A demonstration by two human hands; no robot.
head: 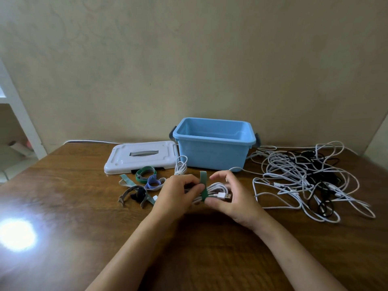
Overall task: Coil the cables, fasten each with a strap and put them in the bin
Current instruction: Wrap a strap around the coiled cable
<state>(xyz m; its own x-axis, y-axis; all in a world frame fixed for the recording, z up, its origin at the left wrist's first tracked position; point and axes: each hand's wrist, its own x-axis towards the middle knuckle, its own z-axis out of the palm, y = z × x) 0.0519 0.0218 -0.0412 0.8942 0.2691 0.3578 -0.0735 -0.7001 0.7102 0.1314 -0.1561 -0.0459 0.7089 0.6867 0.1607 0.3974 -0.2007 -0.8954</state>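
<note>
My left hand (pixel 178 193) has its fingers curled round a coiled white cable (pixel 216 191), thumb pressing a green strap (pixel 203 186) that wraps the coil. My right hand (pixel 227 199) cups the coil's other end, thumb under the strap, the other fingers loosely spread above. I hold the coil just in front of the blue bin (pixel 214 143), which stands open. Left of the bin lie its white lid (pixel 139 159) and loose straps (pixel 144 181); a second white coil (pixel 181 164) touches the bin's front. Right of the bin sprawls a tangle of cables (pixel 310 181).
</note>
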